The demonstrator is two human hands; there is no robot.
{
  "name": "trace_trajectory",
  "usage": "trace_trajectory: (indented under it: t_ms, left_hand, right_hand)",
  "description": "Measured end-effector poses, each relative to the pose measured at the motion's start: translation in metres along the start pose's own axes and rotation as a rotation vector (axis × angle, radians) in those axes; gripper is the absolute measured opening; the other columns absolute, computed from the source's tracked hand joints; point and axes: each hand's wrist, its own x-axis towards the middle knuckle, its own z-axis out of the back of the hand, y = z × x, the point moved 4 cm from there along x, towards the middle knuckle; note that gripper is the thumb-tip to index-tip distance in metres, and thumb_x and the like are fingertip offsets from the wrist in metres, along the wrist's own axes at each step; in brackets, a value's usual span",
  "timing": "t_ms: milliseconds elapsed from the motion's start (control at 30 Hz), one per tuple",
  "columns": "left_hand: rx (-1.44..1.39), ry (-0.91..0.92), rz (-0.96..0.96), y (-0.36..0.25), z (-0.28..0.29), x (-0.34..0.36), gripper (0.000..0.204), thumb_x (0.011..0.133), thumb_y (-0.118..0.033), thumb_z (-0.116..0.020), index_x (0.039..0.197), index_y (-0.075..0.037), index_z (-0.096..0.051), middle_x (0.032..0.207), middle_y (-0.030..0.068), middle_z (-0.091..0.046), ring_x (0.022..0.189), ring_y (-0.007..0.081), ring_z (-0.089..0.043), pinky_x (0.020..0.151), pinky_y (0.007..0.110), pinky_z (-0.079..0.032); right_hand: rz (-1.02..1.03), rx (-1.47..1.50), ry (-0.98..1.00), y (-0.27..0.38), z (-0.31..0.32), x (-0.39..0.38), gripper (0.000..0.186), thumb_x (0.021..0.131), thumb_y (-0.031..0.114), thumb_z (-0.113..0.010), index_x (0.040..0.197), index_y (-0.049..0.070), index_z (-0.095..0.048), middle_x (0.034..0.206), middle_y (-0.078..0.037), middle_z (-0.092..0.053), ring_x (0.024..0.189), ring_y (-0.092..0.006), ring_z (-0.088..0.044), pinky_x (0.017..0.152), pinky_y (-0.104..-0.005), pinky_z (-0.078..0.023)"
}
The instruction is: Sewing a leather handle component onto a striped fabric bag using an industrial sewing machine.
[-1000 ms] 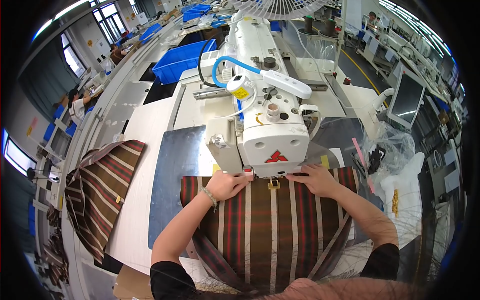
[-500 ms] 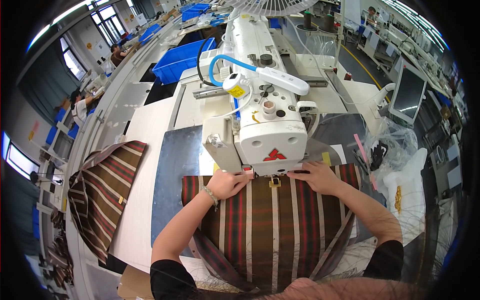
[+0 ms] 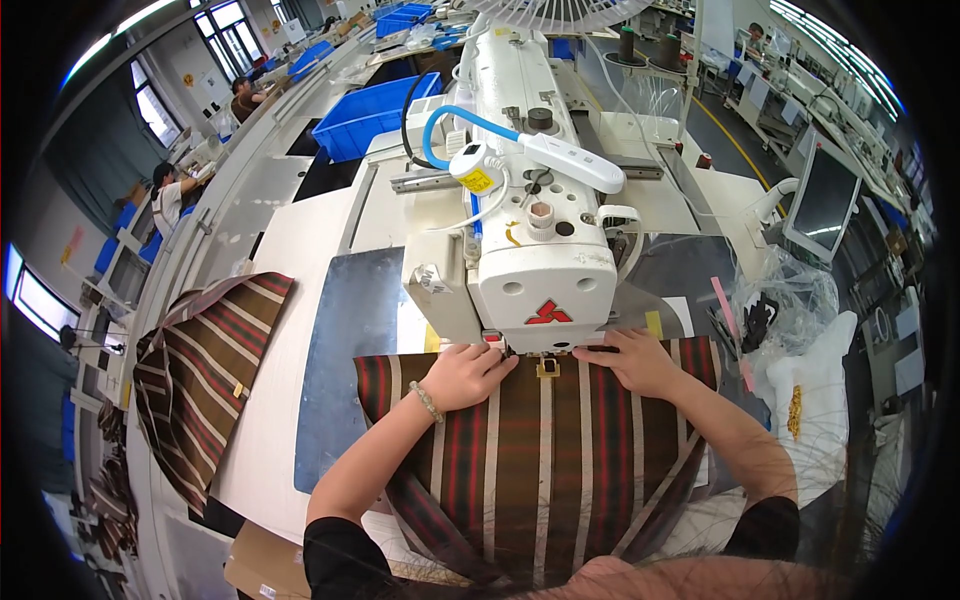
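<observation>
Two bare hands work at the head of a white sewing machine [image 3: 545, 280], laid over a brown striped cloth [image 3: 518, 455] with red and pale bands. The cloth lies on the bench [image 3: 280, 260] in front of the person, its far edge at the machine head and its near part reaching toward the person's body. The left hand [image 3: 466, 377], with a beaded bracelet [image 3: 427, 401] at its wrist, rests palm down left of the needle area, its fingers extended and close together, lying on the cloth rather than closed around it. The right hand [image 3: 638, 362] rests on the other side, its fingers extended and slightly parted, also flat on the cloth, tips near the machine head. Between the hands, a small square gold-coloured fitting [image 3: 547, 368] sits over a pale stripe. Another striped piece [image 3: 217, 365] lies folded to the left. To the right are a clear plastic bag [image 3: 800, 285] and a gold-coloured bundle [image 3: 795, 412] on white material [image 3: 822, 372].
</observation>
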Motion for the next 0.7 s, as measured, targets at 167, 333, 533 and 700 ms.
trace_trajectory:
  t_ms: [167,333,533,700]
  left_hand:
    - [0.09,0.03,-0.09,-0.023,0.0,0.015,0.036,0.073,-0.012,-0.061,0.109,-0.008,-0.063,0.067,-0.0032,-0.051,0.064,0.0117,-0.057,0.052,0.025,-0.043]
    - [0.001,-0.026,0.033,-0.03,-0.023,0.024,0.034,0.077,-0.019,-0.066,0.109,-0.01,-0.064,0.052,-0.0069,-0.044,0.043,0.0081,-0.049,0.046,0.024,-0.038]
    - [0.014,0.01,-0.019,-0.031,-0.037,0.023,0.03,0.079,-0.017,-0.063,0.107,-0.009,-0.062,0.052,-0.0065,-0.045,0.045,0.01,-0.052,0.045,0.026,-0.038]
    - [-0.023,0.069,-0.066,-0.043,-0.022,0.022,0.027,0.08,-0.018,-0.061,0.104,-0.005,-0.062,0.054,-0.0053,-0.047,0.045,0.0107,-0.051,0.045,0.026,-0.039]
  right_hand:
    - [-0.005,-0.005,0.007,-0.001,0.002,-0.003,0.059,0.076,0.006,-0.053,0.128,0.035,-0.053,0.092,-0.005,-0.053,0.085,-0.0257,-0.058,0.073,-0.0378,-0.044]
    - [-0.009,0.0,0.006,0.001,0.002,-0.001,0.057,0.077,0.007,-0.054,0.127,0.035,-0.054,0.09,-0.005,-0.053,0.084,-0.0252,-0.058,0.071,-0.0375,-0.044]
    - [-0.007,-0.009,-0.037,0.001,0.005,0.0,0.054,0.076,0.006,-0.054,0.122,0.033,-0.058,0.088,-0.003,-0.055,0.08,-0.0254,-0.057,0.071,-0.0376,-0.046]
    - [0.0,-0.008,-0.016,0.0,0.001,-0.002,0.057,0.077,0.007,-0.054,0.126,0.035,-0.055,0.089,-0.005,-0.053,0.083,-0.0264,-0.058,0.071,-0.038,-0.045]
